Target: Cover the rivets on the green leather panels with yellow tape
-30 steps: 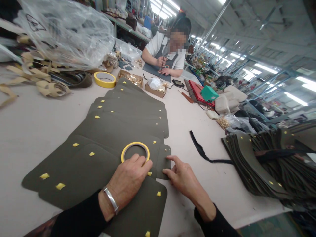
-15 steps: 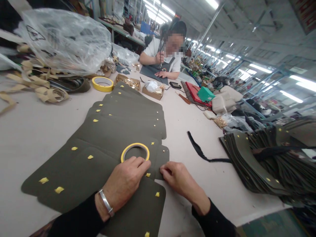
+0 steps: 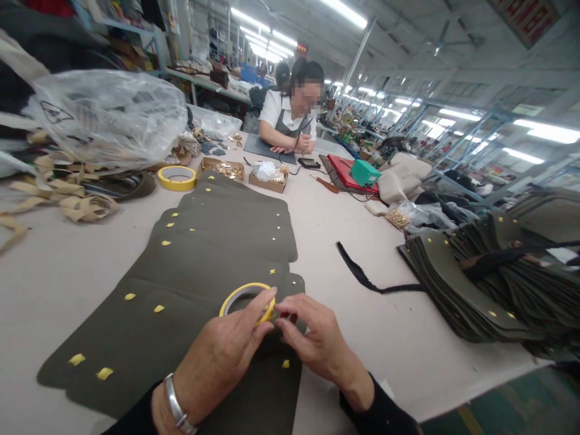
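Note:
My left hand [image 3: 222, 353], with a silver bangle at the wrist, grips a roll of yellow tape [image 3: 240, 293] by its right side. The roll is tilted up above a dark olive sheet [image 3: 212, 260] of leather-like material. Close against the roll's right edge, my right hand [image 3: 317, 338] has thumb and fingers bent together in a pinch; what is between their tips is too small to make out. Small bits of yellow tape [image 3: 158, 309] dot the sheet. Metal studs [image 3: 294, 283] show along its right side.
A second tape roll [image 3: 176, 178] and boxes of gold-coloured metal parts [image 3: 222, 169] stand beyond the sheet. At right lies a stack of olive pieces [image 3: 471, 290] with a black strip [image 3: 362, 275]. A clear plastic bag [image 3: 109, 118] is at left. A co-worker [image 3: 290, 115] sits opposite.
My left hand has lifted and tilted the tape roll off the sheet. My right hand has moved from the sheet's right edge to the roll. The co-worker's hands have come together.

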The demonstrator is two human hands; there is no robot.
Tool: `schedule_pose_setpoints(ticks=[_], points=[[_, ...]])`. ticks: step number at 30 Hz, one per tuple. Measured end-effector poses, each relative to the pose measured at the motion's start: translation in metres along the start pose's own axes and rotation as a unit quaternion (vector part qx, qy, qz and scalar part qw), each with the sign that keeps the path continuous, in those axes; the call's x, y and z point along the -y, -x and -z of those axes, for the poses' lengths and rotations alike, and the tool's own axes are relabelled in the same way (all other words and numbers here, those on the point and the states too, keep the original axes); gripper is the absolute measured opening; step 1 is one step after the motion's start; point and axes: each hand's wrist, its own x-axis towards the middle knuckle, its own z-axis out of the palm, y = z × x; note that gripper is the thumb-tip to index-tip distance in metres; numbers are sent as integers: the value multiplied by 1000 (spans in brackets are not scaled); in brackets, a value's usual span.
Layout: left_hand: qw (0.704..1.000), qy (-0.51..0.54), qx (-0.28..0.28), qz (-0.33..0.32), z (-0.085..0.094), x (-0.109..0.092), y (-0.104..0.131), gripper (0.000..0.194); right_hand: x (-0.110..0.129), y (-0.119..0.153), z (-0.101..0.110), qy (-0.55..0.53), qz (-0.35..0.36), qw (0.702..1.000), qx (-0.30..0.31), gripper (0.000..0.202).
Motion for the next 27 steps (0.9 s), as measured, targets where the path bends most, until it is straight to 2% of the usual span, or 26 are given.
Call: schedule_pose_setpoints(ticks=[4, 7, 12, 14, 17, 19, 21, 24, 27], points=[[1000, -7, -1, -17, -3, -2, 1, 34, -1, -1, -4, 54, 55, 997, 13, 15], [999, 18, 15, -28, -3, -4, -1, 22, -5, 1, -8, 97, 83, 992, -9, 15], [997, 4, 77, -2, -1, -3, -8, 17, -8, 2, -16, 132, 52, 988, -57, 18], [996, -12, 83, 4, -1, -2, -13, 18, -6, 0, -18, 108, -2, 992, -71, 17], [997, -34, 73, -1, -2, -2, -21, 22, -4, -5, -20, -7, -162, 984, -75, 12], [998, -37, 53, -20, -2, -4, -25, 23, -7, -9, -19, -123, -283, 949, -68, 10], [999, -25, 26, -40, -1, -7, -26, 23, -17, -13, -15, -210, -360, 906, -73, 12], [999, -22, 0, -48, 2, -7, -24, 19, -44, -17, -3, -240, -409, 876, -83, 20], [995, -88, 36, -28, 2, 2, -19, 15, -70, -21, 10, -214, -430, 875, -56, 26]])
